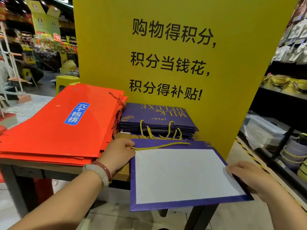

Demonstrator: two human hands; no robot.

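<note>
A flattened purple paper bag (182, 176) lies white panel up at 6 o'clock in the frame, jutting over the near edge of the wooden table (121, 174). The left hand (118, 153) grips the bag's corner at 10 o'clock, fingers curled where the gold cord handle (159, 146) starts. The right hand (249, 178) holds the bag's edge at 4 o'clock. A stack of purple MILK DELUXE bags (157, 117) lies just beyond at 12 o'clock, a stack of red bags (54, 130) at 9 o'clock, and a yellow sign (166, 47) stands behind both
</note>
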